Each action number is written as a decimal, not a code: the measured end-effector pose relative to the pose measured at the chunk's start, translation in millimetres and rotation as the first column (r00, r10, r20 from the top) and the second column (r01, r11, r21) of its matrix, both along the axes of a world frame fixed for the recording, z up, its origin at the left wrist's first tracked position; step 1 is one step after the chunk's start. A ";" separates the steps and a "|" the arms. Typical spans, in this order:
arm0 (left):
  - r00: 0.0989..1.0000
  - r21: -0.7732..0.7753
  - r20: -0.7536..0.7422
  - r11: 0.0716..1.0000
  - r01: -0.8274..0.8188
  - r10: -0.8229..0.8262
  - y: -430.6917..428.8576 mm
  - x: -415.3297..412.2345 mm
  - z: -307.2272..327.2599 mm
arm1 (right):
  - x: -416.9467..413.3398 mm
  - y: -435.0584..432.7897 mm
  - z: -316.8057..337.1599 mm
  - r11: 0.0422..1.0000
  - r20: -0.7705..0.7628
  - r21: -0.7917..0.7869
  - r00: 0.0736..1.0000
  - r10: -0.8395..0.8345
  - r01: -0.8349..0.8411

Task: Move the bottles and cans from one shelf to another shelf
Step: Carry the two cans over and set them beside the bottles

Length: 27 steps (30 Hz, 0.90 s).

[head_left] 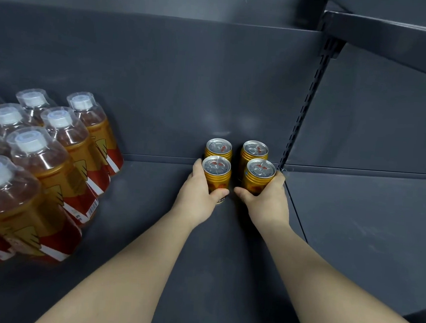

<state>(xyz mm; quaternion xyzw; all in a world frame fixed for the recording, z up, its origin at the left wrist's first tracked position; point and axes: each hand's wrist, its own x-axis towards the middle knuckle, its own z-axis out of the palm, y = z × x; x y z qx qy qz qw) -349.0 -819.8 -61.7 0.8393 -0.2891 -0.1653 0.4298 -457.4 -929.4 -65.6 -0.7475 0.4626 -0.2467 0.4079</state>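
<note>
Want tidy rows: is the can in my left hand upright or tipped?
Upright: the can has its lid facing up and base on the shelf; the left hand grips its side.

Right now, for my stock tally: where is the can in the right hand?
Head view, right of centre: the can is front right of four, beside the slotted upright.

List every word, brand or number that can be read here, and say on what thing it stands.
Nothing reads clearly.
Bottles: label print and a barcode, too blurred to read.
Cans: marks on the lids, too small to read.
Can in the left hand: white strip of print at the base, blurred.
</note>
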 end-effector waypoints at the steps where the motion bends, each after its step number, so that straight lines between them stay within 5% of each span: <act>1: 1.000 0.008 -0.014 1.000 -0.001 0.002 2.3 -1.5 2.9 | -1.1 1.2 0.2 1.000 0.009 0.005 1.000 0.003 -0.004; 13: 0.983 0.188 0.173 0.978 -0.089 0.056 60.8 -47.1 12.5 | -42.8 47.1 1.7 0.961 -0.231 -0.167 0.956 0.181 -0.222; 18: 0.972 0.257 0.229 0.966 -0.009 -0.052 84.5 -75.9 12.0 | -71.4 75.1 8.4 0.893 -0.346 -0.224 0.888 0.301 -0.390; 27: 0.876 0.410 0.384 0.904 0.121 -0.291 156.2 -115.7 12.0 | -116.9 146.0 16.0 0.852 -0.465 -0.292 0.843 0.271 -0.435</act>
